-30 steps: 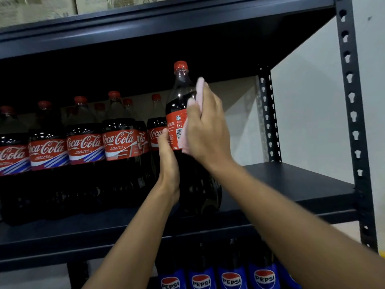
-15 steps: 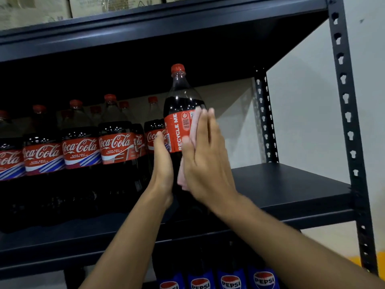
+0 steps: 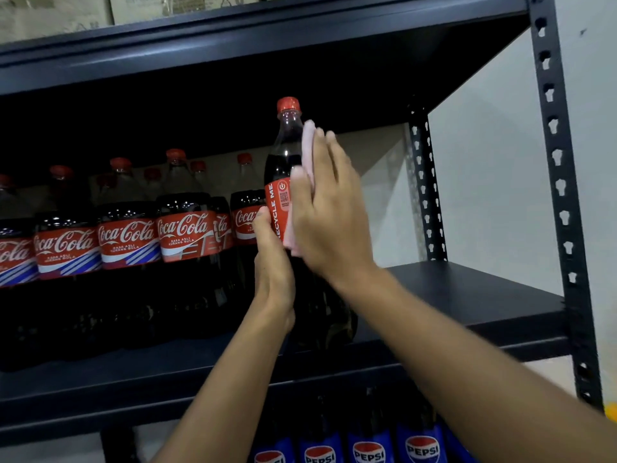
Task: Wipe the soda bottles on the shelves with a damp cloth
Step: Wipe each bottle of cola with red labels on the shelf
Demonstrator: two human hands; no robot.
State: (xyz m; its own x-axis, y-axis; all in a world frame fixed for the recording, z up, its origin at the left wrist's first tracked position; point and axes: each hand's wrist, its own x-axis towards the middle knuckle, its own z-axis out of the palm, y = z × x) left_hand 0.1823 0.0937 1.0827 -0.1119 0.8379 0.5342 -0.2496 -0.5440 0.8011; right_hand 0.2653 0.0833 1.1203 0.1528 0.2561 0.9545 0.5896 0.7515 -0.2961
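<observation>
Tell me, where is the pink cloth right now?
In the head view the pink cloth is near the middle, pressed by the right hand against the Coca-Cola bottle that the left hand holds.

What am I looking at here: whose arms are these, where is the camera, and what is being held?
No machine here: these are a person's bare hands, filmed by a camera worn on their head, looking forward at a metal shelf. The left hand grips a Coca-Cola bottle near the shelf's front edge. The right hand presses a pink cloth flat against its side. More Coca-Cola bottles stand in a row to the left, and Pepsi bottles stand below.
</observation>
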